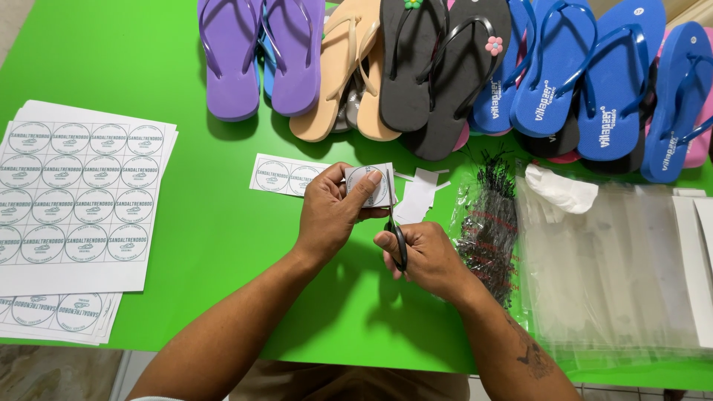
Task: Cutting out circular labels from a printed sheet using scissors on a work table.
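- The left hand [330, 212] is closing around a small square paper label [371, 186] with a round printed mark, the thumb lying on top and the fingers curling under it.
- The right hand [427, 256] is gripping a pair of scissors [396, 234] by the black handles, fingers folded tight through the loops; the blades are pointing up and are meeting the lower edge of the label.
- Both hands are working just above the green tabletop [223, 238], near its middle, and the label is staying in the air between them, not lying on the surface.
- Just behind the left hand, a short strip of uncut labels [286, 176] is lying flat on the tabletop.
- Beside the label, to the right, some small white paper scraps [420, 194] are lying.
- On the left side, a stack of full sheets of round labels [78, 200] is resting, and more sheets are showing under it near the edge.
- Along the far edge, a row of flip-flops is lying: purple flip-flops [260, 56], beige flip-flops [349, 70], black flip-flops [438, 70] with small flower decorations, and blue flip-flops [594, 74].
- To the right of the right hand, a bundle of thin black plastic ties [490, 223] in a clear bag is lying, and beside it a pile of clear plastic bags [609, 267] is covering the tabletop.
- A crumpled white piece [561, 189] is sitting on top of the clear bags.
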